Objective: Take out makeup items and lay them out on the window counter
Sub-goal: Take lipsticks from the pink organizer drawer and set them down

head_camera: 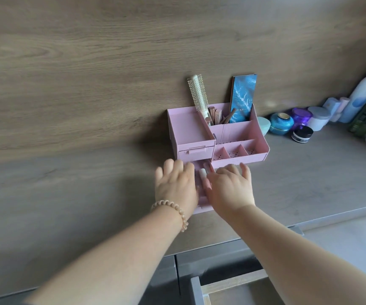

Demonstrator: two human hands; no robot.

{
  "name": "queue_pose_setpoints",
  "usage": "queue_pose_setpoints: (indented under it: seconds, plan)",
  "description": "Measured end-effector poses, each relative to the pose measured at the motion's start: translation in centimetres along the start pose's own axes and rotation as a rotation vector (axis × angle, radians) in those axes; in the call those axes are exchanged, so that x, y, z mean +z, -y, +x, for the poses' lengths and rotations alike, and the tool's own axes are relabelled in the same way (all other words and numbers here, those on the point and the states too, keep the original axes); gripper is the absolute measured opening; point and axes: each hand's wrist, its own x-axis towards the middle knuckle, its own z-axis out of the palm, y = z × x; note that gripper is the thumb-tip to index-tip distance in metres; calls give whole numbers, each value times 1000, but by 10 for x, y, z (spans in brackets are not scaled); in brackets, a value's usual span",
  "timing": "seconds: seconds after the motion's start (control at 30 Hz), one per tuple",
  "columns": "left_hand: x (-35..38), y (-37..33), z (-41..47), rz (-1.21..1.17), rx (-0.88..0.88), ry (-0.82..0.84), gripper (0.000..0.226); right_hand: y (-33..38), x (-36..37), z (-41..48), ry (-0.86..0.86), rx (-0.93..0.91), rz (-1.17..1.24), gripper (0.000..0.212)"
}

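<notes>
A pink organiser (217, 137) stood on a grey counter (309, 172) against a wood-grain wall (111, 73), its lower drawer (202, 203) pulled out. Both hands hovered over that drawer: the left hand (175, 186) spread flat and holding nothing visible, the right hand (230, 188) with fingers loosely extended; whether it gripped anything could not be told. Jars and bottles (323, 119) lined the wall to the right.

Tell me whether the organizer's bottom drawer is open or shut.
Open. The bottom drawer sticks out from the pink organizer toward the camera, under both hands; the small drawer above sits flush. Contents cannot be told.
</notes>
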Motion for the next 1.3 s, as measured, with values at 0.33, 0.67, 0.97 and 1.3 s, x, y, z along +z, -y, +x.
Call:
queue_pose_setpoints:
  seconds: [0.33,0.67,0.97,1.3]
  plan:
    - [-2,-7,8,-68,-121,287,14,13,1,16,190,74,-66,39]
    - [6,1,8,-218,-434,298,48,5,-13,13,122,312,54,42]
    - [-26,-54,1,-1162,-411,375,21,-27,-49,-35,-312,445,448,23]
    - [-82,-194,-82,-1554,-107,833,20,-133,-123,-182,-547,696,385,8]
